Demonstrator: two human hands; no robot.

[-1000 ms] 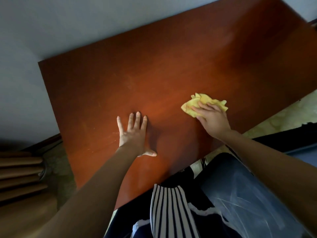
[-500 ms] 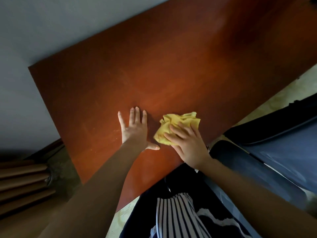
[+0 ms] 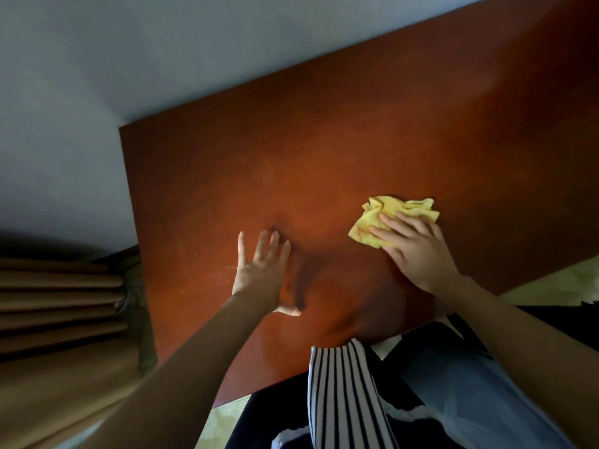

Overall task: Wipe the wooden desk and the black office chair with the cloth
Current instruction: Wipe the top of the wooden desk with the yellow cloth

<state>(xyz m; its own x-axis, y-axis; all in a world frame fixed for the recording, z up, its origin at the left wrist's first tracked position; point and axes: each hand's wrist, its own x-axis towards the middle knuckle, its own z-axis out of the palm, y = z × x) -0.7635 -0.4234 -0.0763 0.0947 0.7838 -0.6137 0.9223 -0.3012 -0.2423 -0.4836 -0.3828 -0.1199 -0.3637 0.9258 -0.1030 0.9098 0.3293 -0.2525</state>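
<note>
The reddish-brown wooden desk (image 3: 356, 140) fills the middle of the head view. A crumpled yellow cloth (image 3: 389, 215) lies on it at the right. My right hand (image 3: 418, 254) presses down on the cloth with straight, spread fingers. My left hand (image 3: 262, 273) lies flat on the bare desk top to the left, fingers straight, thumb out. A dark strip at the right edge (image 3: 560, 319) may be the black office chair; too little shows to tell.
A grey wall (image 3: 129, 59) runs along the desk's far and left sides. Tan curtain folds (image 3: 58, 303) hang at the lower left. My striped top (image 3: 343, 400) and blue trousers (image 3: 470, 384) are at the desk's near edge, over a pale floor (image 3: 557, 283).
My right hand slid the cloth left to beside the left hand, then back to the right. The left hand stayed flat in place. The camera view shifted.
</note>
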